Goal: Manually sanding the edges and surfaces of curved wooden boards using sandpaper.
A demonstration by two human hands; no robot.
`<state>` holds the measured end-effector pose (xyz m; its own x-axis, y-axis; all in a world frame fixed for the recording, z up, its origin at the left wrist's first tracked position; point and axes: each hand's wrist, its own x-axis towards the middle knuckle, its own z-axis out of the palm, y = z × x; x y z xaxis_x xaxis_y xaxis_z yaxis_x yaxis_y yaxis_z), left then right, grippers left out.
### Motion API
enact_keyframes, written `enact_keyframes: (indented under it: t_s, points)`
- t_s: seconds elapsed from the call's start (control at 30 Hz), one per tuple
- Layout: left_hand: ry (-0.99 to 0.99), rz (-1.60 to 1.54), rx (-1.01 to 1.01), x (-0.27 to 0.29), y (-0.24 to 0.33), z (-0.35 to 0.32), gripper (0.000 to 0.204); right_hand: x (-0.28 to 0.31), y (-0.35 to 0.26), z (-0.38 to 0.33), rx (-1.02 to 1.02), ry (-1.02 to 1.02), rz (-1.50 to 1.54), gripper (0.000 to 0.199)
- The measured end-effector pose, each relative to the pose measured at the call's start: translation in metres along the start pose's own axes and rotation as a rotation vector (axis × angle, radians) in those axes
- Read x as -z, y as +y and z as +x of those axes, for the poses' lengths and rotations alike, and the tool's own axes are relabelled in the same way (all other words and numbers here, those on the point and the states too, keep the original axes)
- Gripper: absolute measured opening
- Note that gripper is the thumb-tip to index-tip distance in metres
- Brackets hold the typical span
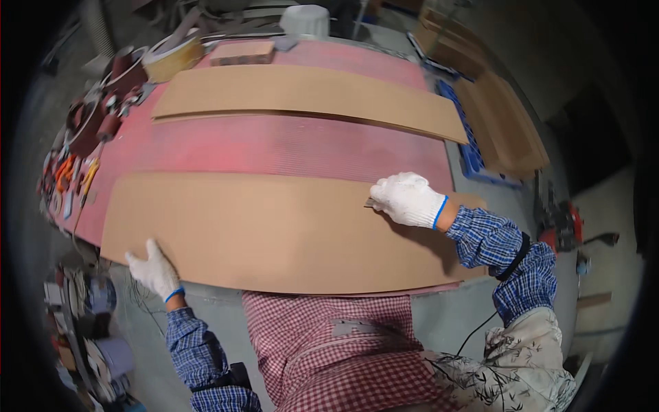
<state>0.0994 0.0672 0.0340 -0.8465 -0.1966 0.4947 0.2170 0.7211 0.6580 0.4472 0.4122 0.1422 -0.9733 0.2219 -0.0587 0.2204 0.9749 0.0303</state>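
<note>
A long flat brown board [254, 233] lies across the near side of the pink-topped table [226, 144]. My left hand [154, 272], in a white knit glove, is at the board's near left edge with thumb and fingers apart. Over the right part of the same board, my gloved right hand [408, 199] is closed. A small flat grey piece [369, 203] sticks out from its fingertips; most of it is hidden, so I cannot make out its kind.
Farther back lies a stack of similar brown boards [309, 93]. Sanding rolls [110, 127] and hand tools [88, 178] crowd the table's left side. Beyond the right edge, an open cardboard box [501, 123] rests on a blue pallet [473, 161]. A brown block [241, 53] sits at the back.
</note>
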Motion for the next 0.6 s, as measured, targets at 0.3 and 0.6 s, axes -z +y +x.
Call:
enact_keyframes:
  t_s: [0.3,0.6]
  points:
    - [-0.162,-0.037,0.054,-0.036,-0.066,0.115,0.071,-0.015,0.026,-0.022,-0.169,-0.084,-0.113,0.008]
    - [-0.176,0.019,0.048,-0.073,-0.123,0.164,0.079,-0.034,0.071,-0.059,-0.366,-0.246,-0.162,0.016]
